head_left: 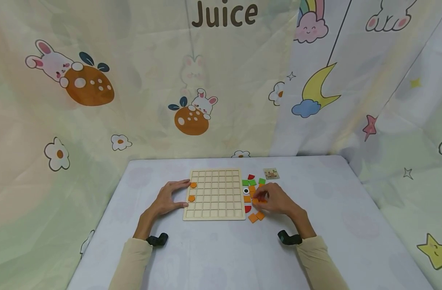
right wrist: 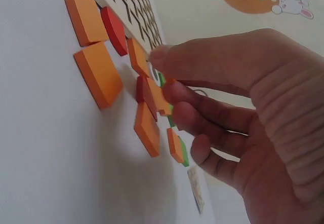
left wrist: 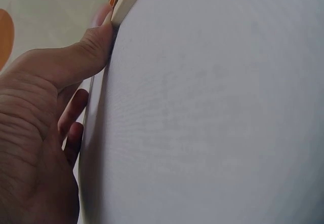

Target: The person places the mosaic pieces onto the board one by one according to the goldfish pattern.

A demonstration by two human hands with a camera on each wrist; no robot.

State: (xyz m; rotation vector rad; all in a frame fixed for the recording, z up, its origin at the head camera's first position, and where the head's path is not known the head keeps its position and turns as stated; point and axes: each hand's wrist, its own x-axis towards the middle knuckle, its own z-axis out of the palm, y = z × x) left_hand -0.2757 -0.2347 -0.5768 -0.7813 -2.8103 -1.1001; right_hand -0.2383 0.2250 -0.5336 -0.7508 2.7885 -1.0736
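A pale wooden grid board (head_left: 217, 197) lies on the table, with two orange round pieces (head_left: 191, 198) along its left side. My left hand (head_left: 167, 198) touches the board's left edge, thumb and forefinger spread apart. In the left wrist view, the thumb (left wrist: 91, 49) presses the board's rim. Right of the board, my right hand (head_left: 275, 198) is over a cluster of orange, green and red flat pieces. Its thumb and fingertips are bent close together in the right wrist view, beside an orange sliver (right wrist: 169, 82); whether they pinch it is unclear.
Two orange squares (head_left: 253, 218) lie nearest me, below a red quarter-round piece (head_left: 248, 209). A white piece with a black ring (head_left: 246, 191) sits by the board. Green squares (head_left: 245, 183) and a small patterned card (head_left: 271, 173) lie farther back.
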